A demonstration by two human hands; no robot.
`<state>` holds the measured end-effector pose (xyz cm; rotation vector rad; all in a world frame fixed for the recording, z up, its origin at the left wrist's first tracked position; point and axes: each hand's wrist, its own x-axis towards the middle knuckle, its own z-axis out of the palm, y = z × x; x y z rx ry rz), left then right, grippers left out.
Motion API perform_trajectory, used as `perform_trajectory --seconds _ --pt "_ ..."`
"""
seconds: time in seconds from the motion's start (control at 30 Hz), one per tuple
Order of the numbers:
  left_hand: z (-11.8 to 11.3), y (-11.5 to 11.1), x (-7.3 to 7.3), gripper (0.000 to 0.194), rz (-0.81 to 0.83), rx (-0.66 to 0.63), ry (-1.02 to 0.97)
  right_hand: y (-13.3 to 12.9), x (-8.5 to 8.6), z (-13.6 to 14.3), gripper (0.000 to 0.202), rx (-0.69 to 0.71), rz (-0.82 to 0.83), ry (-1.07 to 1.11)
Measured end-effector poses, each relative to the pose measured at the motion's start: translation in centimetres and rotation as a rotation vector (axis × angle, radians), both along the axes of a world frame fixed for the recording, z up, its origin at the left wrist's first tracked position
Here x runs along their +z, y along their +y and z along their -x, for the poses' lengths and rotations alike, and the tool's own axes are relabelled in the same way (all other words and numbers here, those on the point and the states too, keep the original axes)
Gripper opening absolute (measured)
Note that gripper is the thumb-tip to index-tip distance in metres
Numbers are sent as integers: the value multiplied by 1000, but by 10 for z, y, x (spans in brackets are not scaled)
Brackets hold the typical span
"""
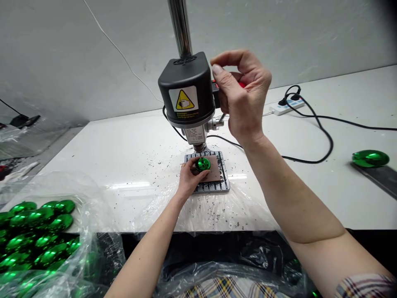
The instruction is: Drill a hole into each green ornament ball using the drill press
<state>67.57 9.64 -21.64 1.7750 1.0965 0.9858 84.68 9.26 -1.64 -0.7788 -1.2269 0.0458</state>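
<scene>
L hand (pixel 188 179) pinches 1 shiny green, rounded, prob. plastic piece (pixel 204 165) between thumb & fingers, on a brown square board (pixel 214 175) under the thin metal bit (pixel 201 156) of a black-and-silver drill press (pixel 203 76); R hand's (pixel 245 95) fingers curl round a red knob (pixel 242 85). Piece looks light, stiff, slick & maybe crack-prone, so best gripped at its outer edge, w/ fingers off the bit.

The left hand (pixel 188 178) holds a green ball (pixel 204 164) beneath the drill (pixel 192 101). The right hand (pixel 246 97) curls at one o'clock. More green balls (pixel 40 216) lie at eight o'clock.
</scene>
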Motion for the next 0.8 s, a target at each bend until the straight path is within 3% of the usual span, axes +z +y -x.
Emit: perform_trajectory --seconds 0.17,0.27,0.53,0.8 --pt "0 0 2 55 -17 6 21 -14 -21 4 26 -116 -95 -103" --pt "-1 -2 6 53 -30 26 54 -25 -34 10 28 -158 -105 -105" --pt "-2 -6 12 52 -54 38 130 -42 -49 18 6 -60 -273 -25" --pt "-2 -7 13 53 -32 15 94 -37 -66 12 27 -9 -478 -99"
